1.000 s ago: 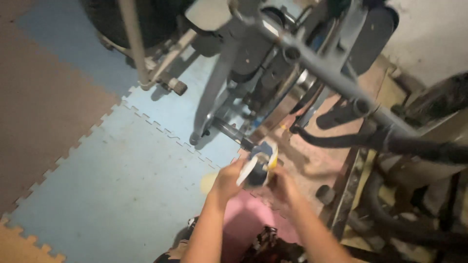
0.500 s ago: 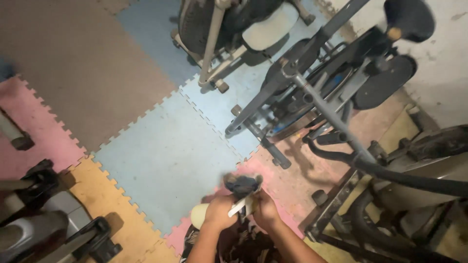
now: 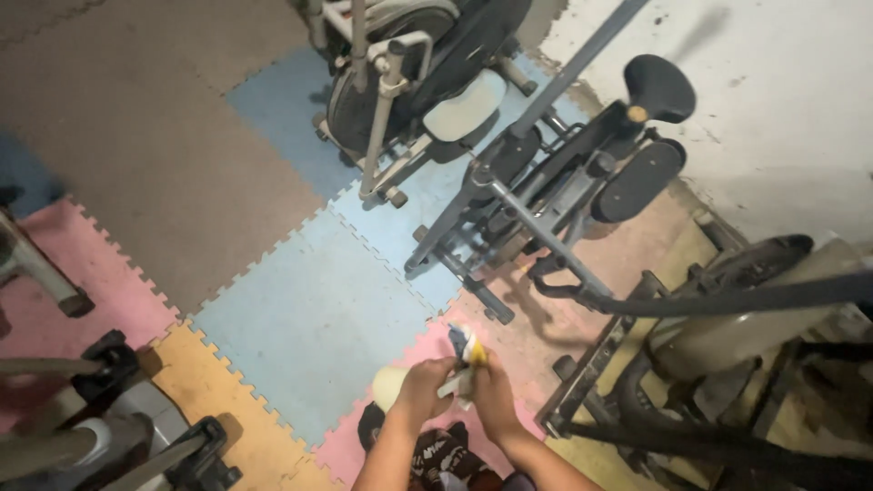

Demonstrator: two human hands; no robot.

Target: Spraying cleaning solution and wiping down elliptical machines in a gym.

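Foam-tiled floor [image 3: 300, 318] crowded with exercise machines; nearest is the grey elliptical trainer [image 3: 546, 209]. Just below its base, left hand [image 3: 426, 389] and right hand [image 3: 491, 393] close together on a small blue-yellow-white object [image 3: 464, 359]. Handling appears under way; next calls for steady grip.

hands [image 3: 459, 386] together low centre – small can [image 3: 466, 350] between them | exercise machines [image 3: 546, 200] beyond, on foam mats [image 3: 309, 318]

Both forearms reached forward and met low in front of the body. The left hand [image 3: 424, 382] and right hand [image 3: 491, 393] were curled shut, knuckles up, pressed close together around a small blue-and-yellow object [image 3: 465, 346] that poked out just above them.
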